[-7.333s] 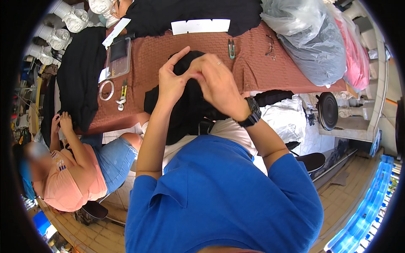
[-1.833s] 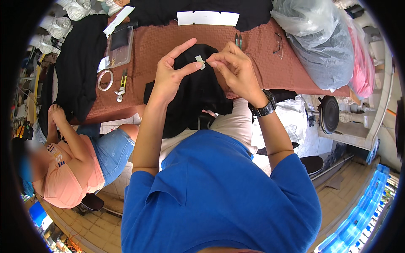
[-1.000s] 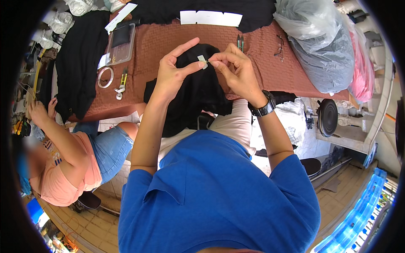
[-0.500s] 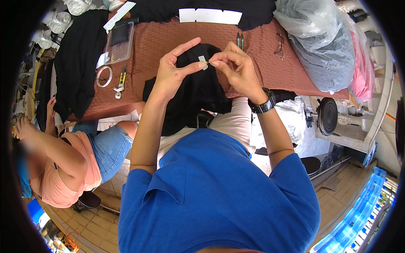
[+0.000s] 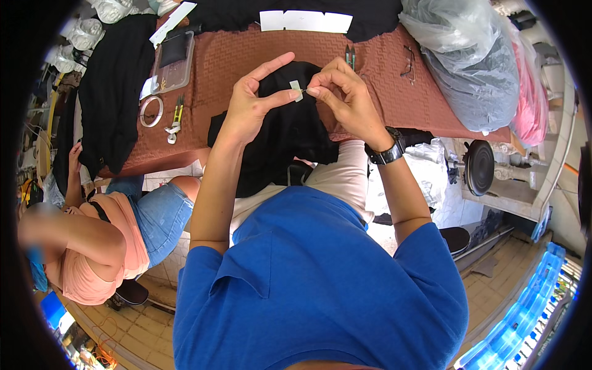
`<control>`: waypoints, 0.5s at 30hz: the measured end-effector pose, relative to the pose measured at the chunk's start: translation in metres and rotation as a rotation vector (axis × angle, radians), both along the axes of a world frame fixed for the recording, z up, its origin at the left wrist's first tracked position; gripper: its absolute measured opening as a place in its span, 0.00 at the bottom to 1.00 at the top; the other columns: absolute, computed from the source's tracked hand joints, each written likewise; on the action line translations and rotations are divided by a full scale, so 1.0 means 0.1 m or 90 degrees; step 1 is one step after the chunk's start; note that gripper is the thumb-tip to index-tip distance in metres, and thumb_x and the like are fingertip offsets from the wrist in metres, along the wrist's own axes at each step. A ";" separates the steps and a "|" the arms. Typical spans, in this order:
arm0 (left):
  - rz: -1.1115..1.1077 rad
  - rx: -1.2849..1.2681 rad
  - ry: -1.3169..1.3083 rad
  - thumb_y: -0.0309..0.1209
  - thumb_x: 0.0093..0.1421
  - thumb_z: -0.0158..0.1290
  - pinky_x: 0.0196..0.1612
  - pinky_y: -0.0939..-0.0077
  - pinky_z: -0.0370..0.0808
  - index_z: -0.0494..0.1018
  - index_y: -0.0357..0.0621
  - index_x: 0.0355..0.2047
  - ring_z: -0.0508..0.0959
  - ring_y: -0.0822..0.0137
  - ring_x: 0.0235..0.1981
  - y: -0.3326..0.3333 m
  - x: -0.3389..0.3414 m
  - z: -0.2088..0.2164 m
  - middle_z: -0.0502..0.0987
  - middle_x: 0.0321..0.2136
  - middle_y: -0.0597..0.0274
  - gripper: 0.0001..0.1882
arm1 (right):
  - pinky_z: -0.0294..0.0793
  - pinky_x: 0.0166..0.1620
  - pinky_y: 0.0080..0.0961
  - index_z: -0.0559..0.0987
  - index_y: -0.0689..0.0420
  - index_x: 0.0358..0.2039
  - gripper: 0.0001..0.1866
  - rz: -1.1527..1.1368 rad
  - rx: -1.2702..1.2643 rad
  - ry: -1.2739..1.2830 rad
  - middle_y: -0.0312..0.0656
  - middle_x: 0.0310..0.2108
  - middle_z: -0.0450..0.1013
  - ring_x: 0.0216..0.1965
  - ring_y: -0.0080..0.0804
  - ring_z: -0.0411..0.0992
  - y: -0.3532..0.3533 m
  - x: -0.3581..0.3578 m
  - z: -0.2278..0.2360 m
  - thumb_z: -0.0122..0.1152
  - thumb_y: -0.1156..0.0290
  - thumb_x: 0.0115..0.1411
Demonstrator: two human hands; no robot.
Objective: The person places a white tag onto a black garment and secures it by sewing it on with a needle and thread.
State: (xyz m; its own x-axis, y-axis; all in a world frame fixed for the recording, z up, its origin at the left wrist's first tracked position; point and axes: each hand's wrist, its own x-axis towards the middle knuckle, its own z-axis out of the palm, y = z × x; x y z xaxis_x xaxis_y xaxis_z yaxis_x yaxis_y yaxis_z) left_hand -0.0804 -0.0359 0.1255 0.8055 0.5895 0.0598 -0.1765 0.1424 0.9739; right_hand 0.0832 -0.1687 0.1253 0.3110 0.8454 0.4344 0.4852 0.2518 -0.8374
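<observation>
Above the black cloth point(image 5: 277, 139) on my lap and the table edge, both my hands are raised close together. My left hand point(image 5: 250, 105) pinches a small pale tag point(image 5: 295, 86) at its thumb tip, while its index finger points up and away. Just right of the tag, my right hand point(image 5: 346, 102) has thumb and fingertips closed on a tiny thin, pin-like piece point(image 5: 304, 90). That piece reaches toward the tag; it is too small to tell exactly what it is. A black watch is on my right wrist.
Left on the brown-covered table point(image 5: 228, 55) lie a tape roll point(image 5: 152, 111), yellow-handled snips point(image 5: 177, 119) and a clear plastic box point(image 5: 174, 65). Dark snips point(image 5: 350, 57), glasses point(image 5: 408, 63) and filled plastic bags point(image 5: 468, 74) lie right. A co-worker point(image 5: 105, 240) sits at left.
My right hand has shifted very slightly right, with a little more of the thin piece showing beside the tag. The co-worker's near arm has moved lower.
</observation>
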 end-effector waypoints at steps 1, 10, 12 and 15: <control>-0.003 0.003 0.006 0.19 0.52 0.66 0.62 0.74 0.69 0.72 0.38 0.60 0.72 0.71 0.58 0.01 0.00 0.00 0.74 0.58 0.58 0.33 | 0.63 0.29 0.18 0.82 0.59 0.35 0.03 0.001 -0.023 0.016 0.32 0.29 0.66 0.28 0.18 0.64 -0.01 -0.01 0.01 0.66 0.75 0.61; -0.007 0.024 0.020 0.19 0.53 0.65 0.61 0.75 0.70 0.71 0.38 0.61 0.74 0.72 0.56 0.00 0.00 0.04 0.74 0.58 0.59 0.33 | 0.60 0.29 0.17 0.83 0.59 0.34 0.02 0.009 -0.021 0.089 0.31 0.29 0.66 0.27 0.16 0.61 -0.02 -0.03 -0.02 0.66 0.76 0.61; -0.013 0.014 0.024 0.19 0.53 0.65 0.61 0.75 0.69 0.71 0.38 0.61 0.74 0.72 0.56 0.01 0.00 0.03 0.74 0.58 0.59 0.33 | 0.60 0.29 0.17 0.83 0.59 0.34 0.02 0.005 -0.021 0.090 0.31 0.29 0.66 0.26 0.16 0.61 -0.02 -0.03 -0.03 0.66 0.76 0.61; -0.018 0.009 0.028 0.19 0.53 0.65 0.62 0.76 0.69 0.71 0.38 0.61 0.74 0.73 0.56 0.02 0.00 0.02 0.74 0.58 0.59 0.33 | 0.60 0.29 0.17 0.83 0.59 0.33 0.02 -0.002 -0.017 0.082 0.30 0.28 0.66 0.26 0.15 0.60 -0.02 -0.03 -0.04 0.67 0.75 0.61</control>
State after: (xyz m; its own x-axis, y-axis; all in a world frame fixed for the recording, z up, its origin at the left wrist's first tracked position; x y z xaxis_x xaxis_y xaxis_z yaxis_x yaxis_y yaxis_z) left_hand -0.0802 -0.0341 0.1274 0.8237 0.5662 0.0321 -0.1294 0.1326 0.9827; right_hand 0.0799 -0.1706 0.1208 0.3661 0.8548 0.3678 0.3736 0.2269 -0.8994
